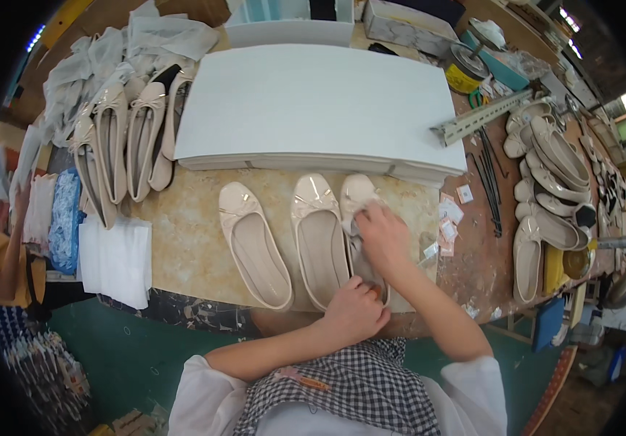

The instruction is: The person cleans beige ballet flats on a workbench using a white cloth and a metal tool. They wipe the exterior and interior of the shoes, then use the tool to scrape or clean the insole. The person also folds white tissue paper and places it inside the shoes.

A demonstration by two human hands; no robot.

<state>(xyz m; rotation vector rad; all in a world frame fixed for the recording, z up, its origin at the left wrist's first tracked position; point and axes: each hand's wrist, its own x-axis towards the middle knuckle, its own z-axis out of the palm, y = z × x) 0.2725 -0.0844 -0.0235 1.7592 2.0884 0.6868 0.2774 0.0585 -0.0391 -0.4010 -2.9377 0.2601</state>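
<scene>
Three beige ballet flats with bows stand on the tan work surface, toes pointing away from me. The left flat (244,232) is a little apart from the middle flat (314,218). My left hand (356,314) is closed at the heel of the right flat (358,187), by its opening. Over the front of that same shoe, my right hand (385,236) is closed on a pale crumpled wad (362,211), perhaps tissue or cloth. My hands and forearm hide much of the right flat's middle and heel.
Behind the flats lies a wide stack of white board (313,102). More beige flats (128,138) and crumpled tissue (95,65) are at the left, above folded white sheets (115,261). At the right are small packets (449,218), dark rods (489,174) and piled flats (549,182).
</scene>
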